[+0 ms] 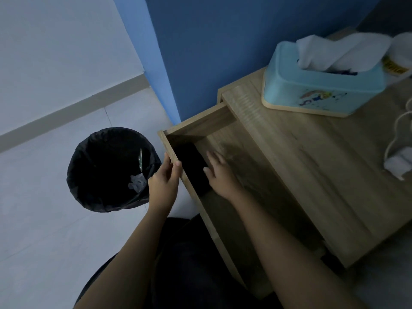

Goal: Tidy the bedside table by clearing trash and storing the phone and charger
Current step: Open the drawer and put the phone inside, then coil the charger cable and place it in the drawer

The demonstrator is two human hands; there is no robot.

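Phone (192,168), a flat black slab, is lying inside the open drawer (225,246) of the bedside table (312,175), along the drawer's front panel at its far end. The right hand (219,175) is reaching down into the drawer with the forearm stretched out from the lower right; its fingers are spread and nearly straight, palm down, gripping nothing, with the fingertips resting at the phone's right edge. The left hand (163,186) is coming up from below, its forearm extended, and its thumb and fingers are pinching closed over the top edge of the drawer's front panel. On the tabletop, well apart from the hands, the white charger (399,162) is sitting near the right edge with its cable looping away behind it. A light blue tissue box (321,90) is standing toward the back of the table. On the floor just left of the drawer, a trash bin (111,169) lined with a black bag is holding some crumpled scraps.
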